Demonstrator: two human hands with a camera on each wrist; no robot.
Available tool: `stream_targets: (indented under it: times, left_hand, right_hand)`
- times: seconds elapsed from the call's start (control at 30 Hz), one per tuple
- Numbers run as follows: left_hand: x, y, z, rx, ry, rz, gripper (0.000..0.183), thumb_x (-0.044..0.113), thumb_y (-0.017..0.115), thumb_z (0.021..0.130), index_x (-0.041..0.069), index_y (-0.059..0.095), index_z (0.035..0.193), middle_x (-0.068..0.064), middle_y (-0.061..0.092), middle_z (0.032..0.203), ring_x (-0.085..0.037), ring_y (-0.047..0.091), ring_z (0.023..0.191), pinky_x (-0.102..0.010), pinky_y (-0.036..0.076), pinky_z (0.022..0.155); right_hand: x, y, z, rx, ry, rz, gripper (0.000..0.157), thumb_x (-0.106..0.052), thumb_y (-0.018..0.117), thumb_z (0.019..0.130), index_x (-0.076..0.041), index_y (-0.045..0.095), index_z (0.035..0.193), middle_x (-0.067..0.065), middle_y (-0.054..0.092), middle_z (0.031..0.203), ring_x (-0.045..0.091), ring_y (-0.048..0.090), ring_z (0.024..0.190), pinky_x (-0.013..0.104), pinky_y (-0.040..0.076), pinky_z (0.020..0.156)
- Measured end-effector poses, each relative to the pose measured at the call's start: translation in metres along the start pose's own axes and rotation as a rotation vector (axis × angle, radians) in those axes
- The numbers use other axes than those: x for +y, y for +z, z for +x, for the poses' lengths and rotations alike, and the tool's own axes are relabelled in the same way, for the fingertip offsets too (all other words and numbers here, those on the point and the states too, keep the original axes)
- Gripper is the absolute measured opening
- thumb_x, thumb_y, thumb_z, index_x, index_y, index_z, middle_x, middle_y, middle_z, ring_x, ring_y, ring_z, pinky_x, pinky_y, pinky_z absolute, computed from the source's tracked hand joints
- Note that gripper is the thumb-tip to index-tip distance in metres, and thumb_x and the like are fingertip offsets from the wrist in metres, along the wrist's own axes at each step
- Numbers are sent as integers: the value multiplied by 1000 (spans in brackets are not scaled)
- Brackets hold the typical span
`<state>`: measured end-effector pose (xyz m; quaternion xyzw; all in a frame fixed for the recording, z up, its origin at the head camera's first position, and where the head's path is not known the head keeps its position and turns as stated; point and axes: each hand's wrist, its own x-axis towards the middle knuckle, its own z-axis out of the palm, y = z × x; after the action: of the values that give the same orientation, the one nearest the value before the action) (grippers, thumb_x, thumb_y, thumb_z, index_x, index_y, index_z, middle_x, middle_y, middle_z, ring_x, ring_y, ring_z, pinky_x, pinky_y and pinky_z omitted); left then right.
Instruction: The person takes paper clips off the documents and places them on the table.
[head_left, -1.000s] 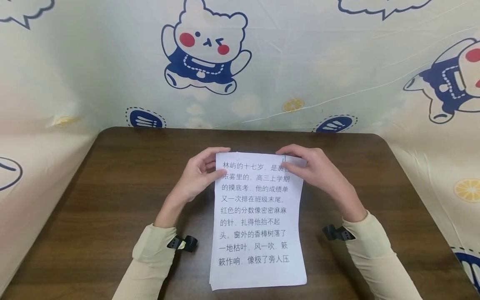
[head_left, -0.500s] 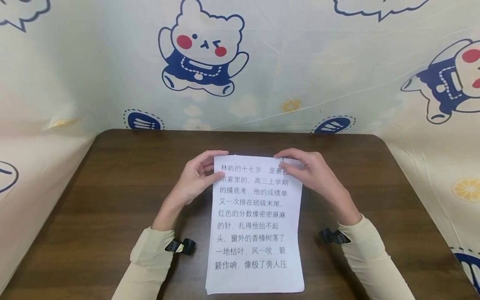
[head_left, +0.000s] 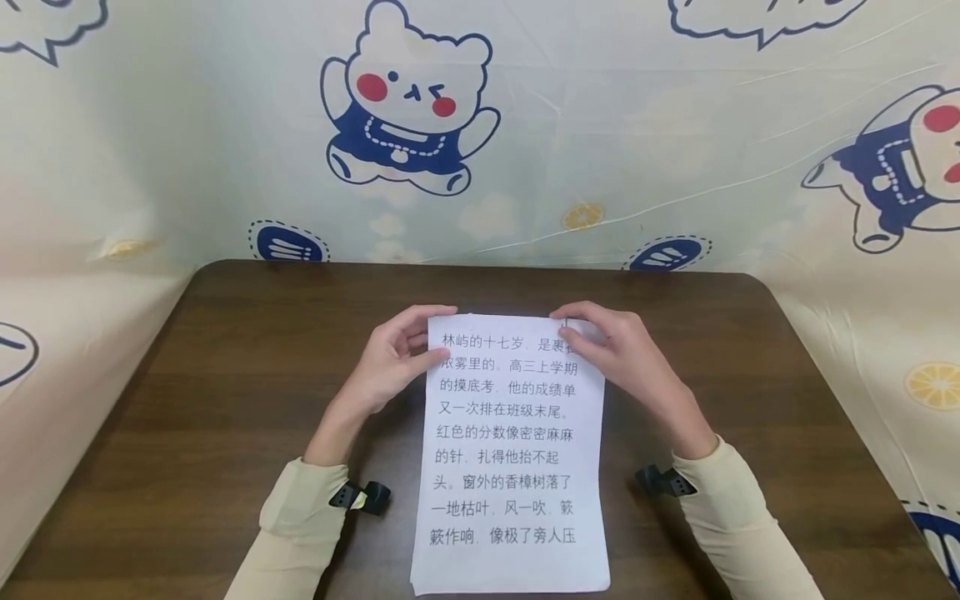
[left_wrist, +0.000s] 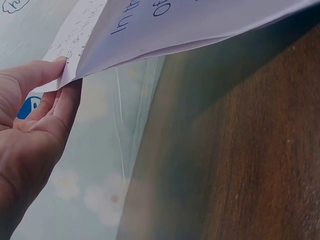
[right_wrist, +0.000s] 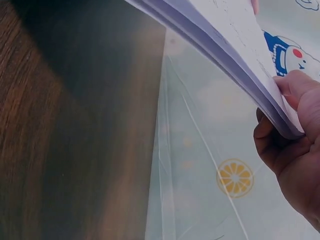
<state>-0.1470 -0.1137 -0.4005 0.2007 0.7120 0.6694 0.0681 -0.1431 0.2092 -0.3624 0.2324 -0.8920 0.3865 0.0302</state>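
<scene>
A thin stack of white paper sheets (head_left: 506,571), printed with large Chinese characters, is held upright lengthwise between both hands. At the upper left edge, my left hand (head_left: 388,360) pinches it, thumb in front and fingers behind. My right hand (head_left: 632,352) grips the upper right corner the same way. Beside the right fingertips, a small dark clip-like mark (head_left: 567,322) shows on the top edge. In the left wrist view, the sheets (left_wrist: 165,32) slant above the table, with writing on the inner face. Several layered edges of the stack (right_wrist: 220,55) appear in the right wrist view.
A dark brown wooden table (head_left: 225,400) lies under the hands. Behind and at both sides hangs a pale curtain (head_left: 600,125) with cartoon bears and orange slices. Black wrist devices (head_left: 371,497) sit at the cream sleeves (head_left: 300,508).
Both hands keep their grip on the paper stack. Hands and sheets sit slightly lower in the head view, while the whole scene also shifts down a little.
</scene>
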Motion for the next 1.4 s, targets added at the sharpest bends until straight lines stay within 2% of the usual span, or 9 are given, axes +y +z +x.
stream_targets:
  times: [0.17, 0.27, 0.47, 0.6, 0.7, 0.9, 1.0, 1.23, 1.4]
  left_hand:
    - [1, 0, -1, 1, 7, -12, 53, -9, 67, 89, 5, 55, 139, -21, 65, 126, -17, 73, 98, -30, 63, 78]
    - [1, 0, -1, 1, 4, -22, 53, -9, 68, 89, 6, 56, 138, -21, 65, 126, -17, 73, 98, -30, 63, 77]
    - [1, 1, 0, -10, 21, -48, 52, -11, 67, 88, 1, 55, 138, -25, 64, 124, -15, 73, 97, -29, 62, 75]
    - [1, 0, 0, -15, 31, -63, 53, -12, 66, 88, -3, 53, 138, -27, 64, 125, -14, 73, 97, -29, 62, 74]
    - [1, 0, -1, -17, 28, -69, 53, -12, 66, 88, -3, 53, 139, -28, 64, 125, -14, 73, 97, -28, 62, 74]
    - [1, -1, -3, -15, 32, -74, 52, -12, 66, 89, -3, 53, 138, -28, 63, 126, -13, 73, 98, -28, 62, 74]
    - [1, -1, -3, -14, 35, -67, 52, -12, 66, 88, -2, 54, 138, -28, 63, 126, -13, 73, 98, -28, 62, 74]
    - [0, -1, -3, -2, 33, -60, 53, -11, 67, 89, -2, 53, 139, -28, 64, 125, -14, 73, 98, -30, 63, 75]
    - [-2, -1, -3, 6, 14, -49, 52, -10, 66, 89, 2, 55, 139, -25, 64, 126, -14, 73, 98, -30, 63, 75]
  right_hand:
    - [-3, 1, 1, -4, 1, -65, 29, -19, 67, 97, -16, 65, 125, 7, 75, 106, 10, 71, 73, 23, 56, 59]
    - [-5, -1, 3, -3, -24, -167, 28, -21, 66, 98, -14, 65, 125, 6, 75, 105, 11, 69, 75, 23, 54, 60]
    - [-10, -7, 10, -8, -167, -452, 24, -22, 69, 95, -11, 68, 117, 5, 74, 99, 16, 63, 78, 29, 50, 67]
    - [-14, -11, 16, -44, -274, -580, 23, -19, 69, 94, -7, 67, 114, 7, 73, 94, 18, 62, 76, 31, 51, 69]
    - [-16, -11, 18, -70, -312, -632, 24, -16, 69, 94, -4, 66, 115, 9, 72, 93, 21, 61, 76, 32, 52, 70]
    - [-14, -6, 16, -52, -291, -617, 26, -17, 68, 95, -3, 65, 118, 10, 71, 98, 24, 62, 84, 36, 53, 78]
    - [-11, -2, 14, -12, -286, -603, 26, -17, 68, 95, -3, 65, 117, 11, 73, 100, 24, 63, 86, 37, 52, 82]
    - [-3, 5, 11, 98, -341, -548, 29, -16, 69, 95, -3, 65, 120, 11, 74, 105, 21, 63, 87, 36, 49, 82]
    - [2, 12, 8, 159, -318, -484, 32, -17, 67, 96, -5, 65, 126, 10, 74, 106, 20, 62, 86, 36, 50, 82]
